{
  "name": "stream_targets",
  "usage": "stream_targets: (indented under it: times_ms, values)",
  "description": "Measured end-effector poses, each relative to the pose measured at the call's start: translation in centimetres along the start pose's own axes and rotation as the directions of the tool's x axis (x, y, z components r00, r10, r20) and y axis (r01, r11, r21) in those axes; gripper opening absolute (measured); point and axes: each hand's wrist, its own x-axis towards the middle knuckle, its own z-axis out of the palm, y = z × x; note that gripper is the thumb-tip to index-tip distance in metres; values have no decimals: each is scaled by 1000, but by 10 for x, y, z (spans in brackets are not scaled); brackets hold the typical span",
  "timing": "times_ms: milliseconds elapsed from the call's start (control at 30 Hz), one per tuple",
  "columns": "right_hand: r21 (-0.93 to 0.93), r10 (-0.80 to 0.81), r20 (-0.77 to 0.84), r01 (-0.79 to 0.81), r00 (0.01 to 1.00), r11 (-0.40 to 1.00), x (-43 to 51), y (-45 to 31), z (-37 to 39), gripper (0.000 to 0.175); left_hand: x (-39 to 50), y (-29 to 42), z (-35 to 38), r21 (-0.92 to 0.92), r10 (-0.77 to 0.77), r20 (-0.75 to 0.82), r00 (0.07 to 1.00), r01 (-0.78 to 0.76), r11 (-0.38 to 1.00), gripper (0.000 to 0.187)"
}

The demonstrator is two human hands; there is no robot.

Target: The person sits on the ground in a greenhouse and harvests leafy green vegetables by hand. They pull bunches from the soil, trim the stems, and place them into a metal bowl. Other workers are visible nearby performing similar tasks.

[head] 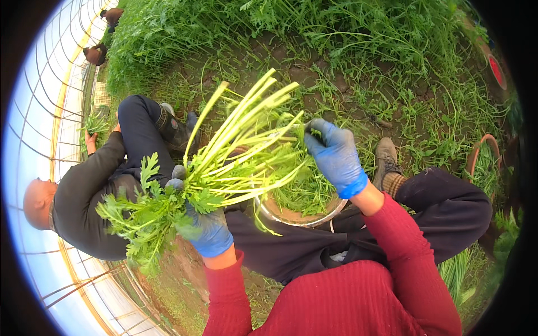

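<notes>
My left hand (pixel 207 224), in a blue glove, grips a bunch of leafy greens (pixel 241 138) that look like garland chrysanthemum. Their pale cut stems fan out up and to the right, and the feathery leaves hang to the lower left. My right hand (pixel 336 153), also gloved in blue, is beside the right side of the bunch with its fingers curled. Green bits show at its fingertips, but whether it pinches them is unclear. Below the bunch, between my legs, stands a round bucket (pixel 303 221) with loose leaves and thin stems in it.
On the left a co-worker (pixel 90 206) sits close by, holding a bunch of greens (pixel 96 124). Dense standing plants (pixel 273 19) grow ahead, past soil (pixel 323 80) strewn with trimmings. A basket with an orange handle (pixel 487 140) and cut stalks (pixel 454 271) are at my right.
</notes>
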Motion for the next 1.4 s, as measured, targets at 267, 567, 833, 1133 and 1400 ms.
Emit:
stream_targets:
  times_ms: [267, 567, 833, 1133, 1400]
  values:
    - [211, 127, 624, -323, 771, 923, 17, -10, 25, 56, -18, -14, 26, 216, 64, -16, 998, -59, 975, 25]
    - [-553, -39, 171, 129, 985, 823, 15, 73, 20, 10, -1, -4, 1, 274, 193, 47, 980, -198, 941, 36]
    - [-23, 160, 450, -168, 879, 986, -18, 10, -26, 52, 11, 1, -10, -75, 108, -135, 985, -119, 990, 28]
    - [184, 238, 490, -366, 839, 912, -31, 7, 59, 41, 1, -17, 37, 90, 271, -22, 962, -268, 959, 30]
    - [-475, 328, 568, -25, 755, 880, -27, 52, 8, 65, 21, -3, 24, -249, 181, -119, 976, -206, 946, 37]
